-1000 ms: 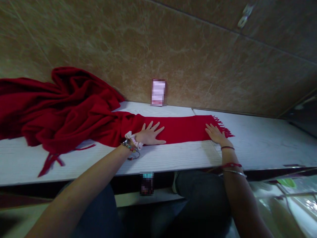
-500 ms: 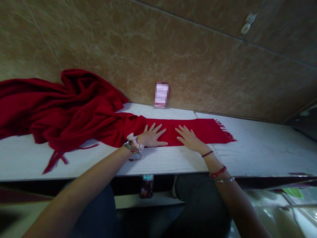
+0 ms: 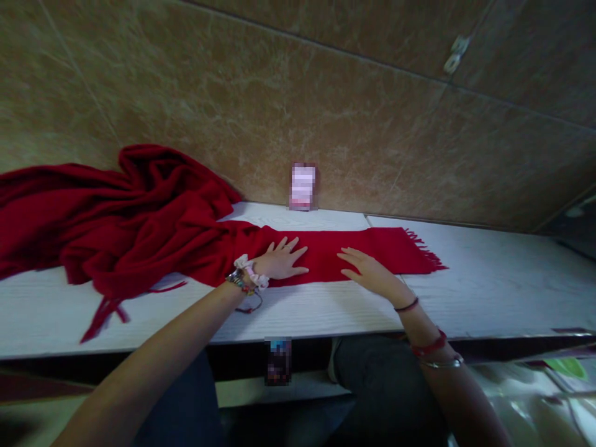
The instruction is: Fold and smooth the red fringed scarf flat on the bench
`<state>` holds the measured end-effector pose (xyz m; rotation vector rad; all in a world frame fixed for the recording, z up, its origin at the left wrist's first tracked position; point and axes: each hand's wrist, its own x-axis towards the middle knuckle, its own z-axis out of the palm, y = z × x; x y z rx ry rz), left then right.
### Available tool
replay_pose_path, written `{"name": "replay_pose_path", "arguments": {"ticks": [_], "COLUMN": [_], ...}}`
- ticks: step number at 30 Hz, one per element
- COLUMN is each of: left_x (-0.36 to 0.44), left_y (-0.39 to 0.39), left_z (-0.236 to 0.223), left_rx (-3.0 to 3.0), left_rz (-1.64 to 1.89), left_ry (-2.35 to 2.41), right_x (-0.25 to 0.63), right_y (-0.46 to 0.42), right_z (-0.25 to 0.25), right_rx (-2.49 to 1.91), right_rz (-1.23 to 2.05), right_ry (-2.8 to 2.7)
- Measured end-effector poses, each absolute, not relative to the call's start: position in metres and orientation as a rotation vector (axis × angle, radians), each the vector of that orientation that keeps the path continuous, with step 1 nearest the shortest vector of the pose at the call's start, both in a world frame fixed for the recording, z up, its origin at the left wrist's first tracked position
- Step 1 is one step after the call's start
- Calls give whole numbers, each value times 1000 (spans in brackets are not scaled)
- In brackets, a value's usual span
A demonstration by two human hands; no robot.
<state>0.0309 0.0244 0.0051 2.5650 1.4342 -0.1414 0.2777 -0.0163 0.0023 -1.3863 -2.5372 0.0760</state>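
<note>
A red scarf lies along the white tabletop, its right part flat and ending in a fringe. Toward the left the cloth is heaped in loose folds, with another fringed end hanging toward the front. My left hand rests on the scarf with its fingers spread, where the flat part meets the folds. Farther right, my right hand is over the flat part near its front edge, fingers stretched out and pointing left. Neither hand grips the cloth.
A white wood-grain tabletop runs along a brown tiled wall. A blurred-out pinkish upright object stands against the wall behind the scarf. Below the front edge is another blurred-out dark object. Something bright green shows at lower right.
My right hand has shifted slightly right along the scarf, its fingers drawn closer together. My left hand stays in about the same spot. The camera view has tilted a little.
</note>
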Motion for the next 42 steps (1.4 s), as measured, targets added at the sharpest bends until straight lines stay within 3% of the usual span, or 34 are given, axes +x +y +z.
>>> {"name": "replay_pose_path", "arguments": {"ticks": [9, 21, 31, 42], "left_x": [24, 31, 29, 74], "left_y": [98, 166, 164, 159], "left_z": [48, 19, 17, 17], "left_rx": [2732, 2455, 2378, 2378], "left_rz": [-243, -107, -9, 98], "left_ry": [1248, 1229, 1164, 1188], "right_x": [240, 212, 212, 220], "right_y": [-33, -26, -31, -39], "right_z": [5, -6, -4, 2], "right_rx": [-1178, -1085, -1054, -1583], "right_rz": [-51, -521, -612, -516], "right_ry": [-2715, -2714, -2653, -2585]}}
